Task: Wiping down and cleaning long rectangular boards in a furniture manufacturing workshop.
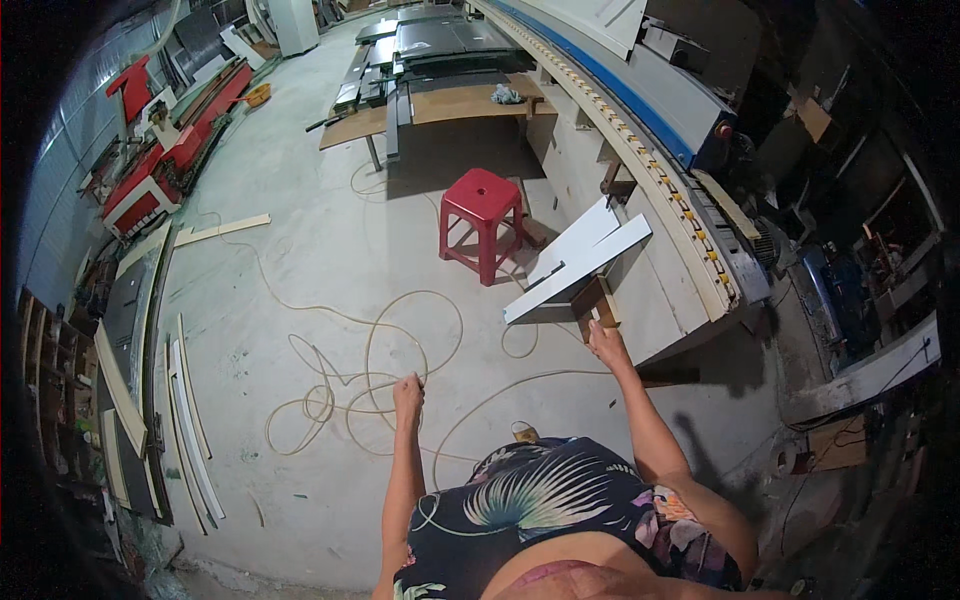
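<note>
My left hand [408, 396] is closed in a loose fist over the floor, in front of the loops of a thin yellowish hose [368, 345]. Whether anything is inside its fingers does not show. Farther right, my right hand [608, 344] is closed at the lower edge of a brown board [597, 301]. A small white patch shows at its fingertips; what they grip is too small to tell. Just beyond that board, a long white panel [580, 268] slants up against the side of the machine bench, with another white sheet [572, 242] behind it.
A red plastic stool [481, 222] stands ahead. The long machine [640, 130] with its yellow-roller track runs along the right. Dark panels [440, 38] lie stacked on a low table at the back. Strips [190, 430] and red machinery [165, 165] line the left.
</note>
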`<state>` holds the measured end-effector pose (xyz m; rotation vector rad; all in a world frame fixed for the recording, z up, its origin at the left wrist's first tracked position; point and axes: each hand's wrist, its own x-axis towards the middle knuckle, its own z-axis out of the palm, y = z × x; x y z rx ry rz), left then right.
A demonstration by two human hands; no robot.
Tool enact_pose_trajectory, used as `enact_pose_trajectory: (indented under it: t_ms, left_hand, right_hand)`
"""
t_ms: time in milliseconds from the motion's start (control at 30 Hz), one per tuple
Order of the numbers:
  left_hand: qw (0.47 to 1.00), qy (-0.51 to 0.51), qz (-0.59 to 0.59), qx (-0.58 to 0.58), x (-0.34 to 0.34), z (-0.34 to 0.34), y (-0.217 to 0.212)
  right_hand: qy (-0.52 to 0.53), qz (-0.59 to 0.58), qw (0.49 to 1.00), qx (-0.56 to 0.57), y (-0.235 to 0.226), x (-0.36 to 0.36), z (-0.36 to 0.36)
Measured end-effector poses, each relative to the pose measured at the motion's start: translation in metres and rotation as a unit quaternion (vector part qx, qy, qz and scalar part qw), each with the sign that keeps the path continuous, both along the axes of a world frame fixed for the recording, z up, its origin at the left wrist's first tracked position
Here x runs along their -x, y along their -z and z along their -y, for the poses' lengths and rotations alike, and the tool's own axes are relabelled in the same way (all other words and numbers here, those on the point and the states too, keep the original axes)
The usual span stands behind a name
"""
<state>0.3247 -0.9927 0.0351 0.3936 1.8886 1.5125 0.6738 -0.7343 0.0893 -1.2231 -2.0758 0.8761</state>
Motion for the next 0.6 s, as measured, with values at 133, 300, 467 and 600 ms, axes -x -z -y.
enact_pose_trajectory:
  t_ms: [133,300,467,600]
  left_hand:
    - [1.000,0.017,0.020,0.010,-0.001,0.014,0.000]
    - [0.999,0.008,-0.027,0.028,0.016,0.033,0.000]
    - [0.995,-0.065,0.014,0.068,0.040,0.065,-0.015]
    - [0.989,-0.122,0.022,0.078,0.065,0.089,-0.005]
  right_hand:
    - [0.079,0.004,0.977,0.196,-0.003,0.000,0.024]
    - [0.035,-0.022,0.991,0.123,0.025,0.017,0.020]
    - [0.007,0.029,0.975,0.222,0.005,0.081,0.026]
    - [-0.066,0.015,0.984,0.162,0.007,0.139,0.023]
